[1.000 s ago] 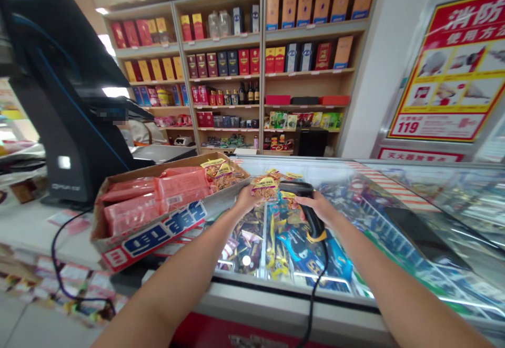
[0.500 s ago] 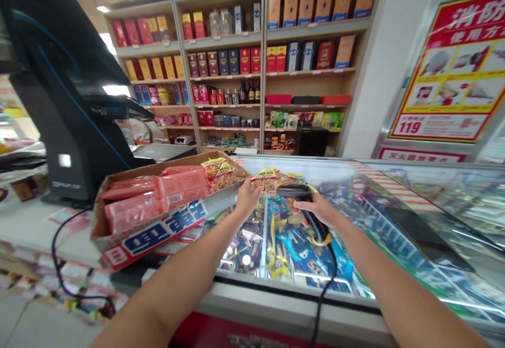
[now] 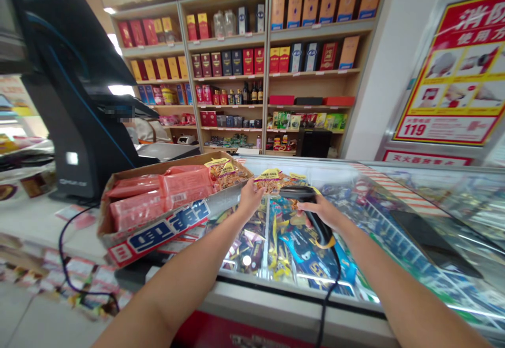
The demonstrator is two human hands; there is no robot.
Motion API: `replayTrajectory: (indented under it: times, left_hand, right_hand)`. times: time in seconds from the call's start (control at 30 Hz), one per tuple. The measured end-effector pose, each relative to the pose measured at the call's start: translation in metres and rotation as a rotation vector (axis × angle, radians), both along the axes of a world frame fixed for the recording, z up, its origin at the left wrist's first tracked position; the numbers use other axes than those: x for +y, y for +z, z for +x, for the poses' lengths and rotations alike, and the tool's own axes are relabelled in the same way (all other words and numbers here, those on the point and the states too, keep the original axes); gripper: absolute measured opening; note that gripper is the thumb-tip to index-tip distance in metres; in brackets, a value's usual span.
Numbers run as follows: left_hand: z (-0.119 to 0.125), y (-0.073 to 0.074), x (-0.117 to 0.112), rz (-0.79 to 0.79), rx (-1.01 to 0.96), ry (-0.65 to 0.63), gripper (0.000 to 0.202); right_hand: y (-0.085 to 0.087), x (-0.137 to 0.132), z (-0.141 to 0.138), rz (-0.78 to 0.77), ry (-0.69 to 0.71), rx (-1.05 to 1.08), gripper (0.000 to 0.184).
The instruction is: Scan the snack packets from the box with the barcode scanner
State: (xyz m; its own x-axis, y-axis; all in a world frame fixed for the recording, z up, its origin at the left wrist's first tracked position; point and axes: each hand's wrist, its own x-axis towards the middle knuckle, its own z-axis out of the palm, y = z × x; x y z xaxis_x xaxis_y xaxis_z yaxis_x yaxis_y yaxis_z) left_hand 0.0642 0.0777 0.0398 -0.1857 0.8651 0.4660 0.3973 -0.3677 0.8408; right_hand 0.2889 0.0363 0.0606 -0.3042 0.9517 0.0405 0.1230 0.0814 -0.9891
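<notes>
My right hand (image 3: pixel 321 210) grips a black barcode scanner (image 3: pixel 305 201) with a yellow band and a black cord hanging toward me. Its head points left over small yellow-topped snack packets (image 3: pixel 272 180) lying on the freezer's glass lid (image 3: pixel 394 201). My left hand (image 3: pixel 251 196) reaches to those packets, fingers curled at the edge of one, beside the corner of a cardboard box (image 3: pixel 158 229). That box holds pink wrapped packs (image 3: pixel 165 190) and more snack packets (image 3: pixel 226 172).
A black point-of-sale terminal (image 3: pixel 74 101) stands at left on the counter, its cable trailing down. Shelves of boxed goods and bottles (image 3: pixel 252 64) fill the back wall. A red and yellow poster (image 3: pixel 457 74) hangs at right. The freezer shows packaged ice creams beneath the glass.
My left hand lowered a snack packet from in front of the scanner onto the glass lid. The scanner stayed in my right hand, shifting slightly right as the view moved.
</notes>
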Motion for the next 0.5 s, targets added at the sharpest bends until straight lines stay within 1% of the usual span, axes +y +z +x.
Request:
replayTrajectory:
  times: [0.13,0.27,0.33,0.4,0.43,0.5]
  left_hand:
    - [-0.001,-0.002,0.001,0.018,0.013,0.013,0.029]
    - [0.000,-0.006,0.004,0.021,0.021,0.000,0.036]
    - [0.001,-0.004,0.002,0.020,0.012,-0.013,0.041]
    - [0.000,0.005,-0.002,0.036,0.007,0.000,0.045]
    - [-0.002,0.012,-0.005,0.058,0.011,0.022,0.047]
    - [-0.009,0.033,-0.009,0.108,0.031,0.097,0.051]
  right_hand:
    - [-0.001,0.001,0.000,0.001,-0.013,-0.011,0.038]
    - [-0.002,0.000,0.000,0.005,-0.009,0.012,0.043]
    - [-0.002,-0.001,-0.002,0.010,-0.011,0.044,0.045]
    - [0.000,0.000,-0.006,0.004,-0.014,0.080,0.040]
    - [0.003,0.001,-0.009,-0.002,-0.004,0.091,0.036]
    - [0.014,0.003,-0.019,0.001,0.021,0.104,0.030]
